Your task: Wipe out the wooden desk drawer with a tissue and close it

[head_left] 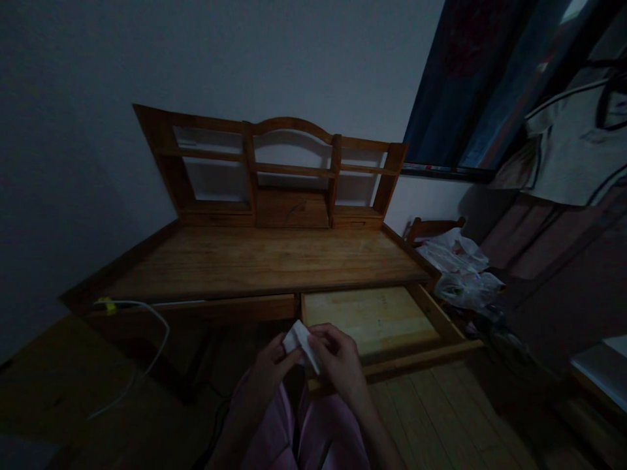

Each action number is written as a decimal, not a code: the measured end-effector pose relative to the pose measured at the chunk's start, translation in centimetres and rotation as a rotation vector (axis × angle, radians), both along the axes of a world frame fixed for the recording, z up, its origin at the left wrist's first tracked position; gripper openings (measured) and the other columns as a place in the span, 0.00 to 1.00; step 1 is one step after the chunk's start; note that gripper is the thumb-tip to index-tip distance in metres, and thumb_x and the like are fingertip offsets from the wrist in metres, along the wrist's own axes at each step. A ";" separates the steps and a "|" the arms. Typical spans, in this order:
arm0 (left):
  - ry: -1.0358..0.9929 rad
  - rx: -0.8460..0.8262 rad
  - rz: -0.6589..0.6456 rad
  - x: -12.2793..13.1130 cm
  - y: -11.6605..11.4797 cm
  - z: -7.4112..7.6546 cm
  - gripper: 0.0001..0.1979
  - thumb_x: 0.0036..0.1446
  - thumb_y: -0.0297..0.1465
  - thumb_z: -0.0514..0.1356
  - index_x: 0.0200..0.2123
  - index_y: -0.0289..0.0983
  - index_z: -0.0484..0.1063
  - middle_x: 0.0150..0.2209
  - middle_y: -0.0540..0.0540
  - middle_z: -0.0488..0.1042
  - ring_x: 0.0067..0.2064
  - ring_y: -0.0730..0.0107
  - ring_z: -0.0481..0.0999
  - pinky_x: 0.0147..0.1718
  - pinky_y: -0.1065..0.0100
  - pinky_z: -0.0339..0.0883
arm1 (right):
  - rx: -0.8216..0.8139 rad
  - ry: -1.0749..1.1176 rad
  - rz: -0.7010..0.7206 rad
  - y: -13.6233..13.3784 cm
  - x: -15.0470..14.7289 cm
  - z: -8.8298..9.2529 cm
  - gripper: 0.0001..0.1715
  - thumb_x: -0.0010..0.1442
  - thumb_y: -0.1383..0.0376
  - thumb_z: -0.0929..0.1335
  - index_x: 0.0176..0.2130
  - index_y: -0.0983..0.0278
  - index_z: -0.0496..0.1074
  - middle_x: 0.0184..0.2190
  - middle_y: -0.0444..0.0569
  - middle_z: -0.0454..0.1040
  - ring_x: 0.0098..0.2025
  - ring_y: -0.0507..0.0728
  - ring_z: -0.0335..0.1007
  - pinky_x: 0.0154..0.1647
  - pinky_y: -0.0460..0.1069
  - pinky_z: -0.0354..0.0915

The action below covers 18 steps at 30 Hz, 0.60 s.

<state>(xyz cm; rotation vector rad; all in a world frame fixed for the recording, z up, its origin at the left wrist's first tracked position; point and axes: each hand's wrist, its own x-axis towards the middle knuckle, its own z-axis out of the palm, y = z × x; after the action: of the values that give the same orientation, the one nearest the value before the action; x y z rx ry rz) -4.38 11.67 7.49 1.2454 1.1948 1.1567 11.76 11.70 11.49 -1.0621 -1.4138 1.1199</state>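
Both hands, left hand and right hand, pinch a white tissue between them, just in front of the desk's open drawer, nearer the right.

We are in a dim room of a home: we see a wooden desk with a shelved hutch against a bare wall, clothes hanging at the right, plastic bags on a chair

You're working in a dim room; the desk catches faint light, corners sink into shadow, and edges bend outward.
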 end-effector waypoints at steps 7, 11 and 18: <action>0.189 -0.048 0.392 -4.3 2.7 -3.9 0.27 0.54 0.44 0.61 0.50 0.30 0.67 0.48 0.34 0.77 0.47 0.55 0.78 0.42 0.63 0.71 | 0.313 -0.505 -0.352 0.8 6.8 -4.0 0.20 0.67 0.59 0.59 0.51 0.63 0.72 0.49 0.55 0.75 0.49 0.59 0.73 0.52 0.54 0.66; 0.359 0.084 0.322 -2.3 4.8 -5.9 0.28 0.63 0.41 0.50 0.60 0.28 0.63 0.57 0.32 0.72 0.55 0.54 0.73 0.53 0.59 0.65 | 0.269 -0.604 -0.424 1.1 10.0 -6.5 0.21 0.67 0.58 0.58 0.46 0.65 0.74 0.45 0.55 0.77 0.45 0.60 0.75 0.46 0.52 0.67; 0.127 -0.083 0.122 1.7 2.9 -7.1 0.28 0.54 0.42 0.52 0.51 0.30 0.73 0.58 0.38 0.72 0.61 0.51 0.68 0.60 0.55 0.61 | 0.191 -0.924 -0.404 0.2 9.3 -6.0 0.19 0.69 0.61 0.57 0.45 0.61 0.75 0.39 0.49 0.79 0.38 0.56 0.76 0.37 0.48 0.62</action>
<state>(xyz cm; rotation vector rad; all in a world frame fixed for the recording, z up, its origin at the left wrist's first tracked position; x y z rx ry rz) -2.67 14.61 0.38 1.2113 1.4159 1.1182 21.05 11.89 5.51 -1.7318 -1.8202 0.1570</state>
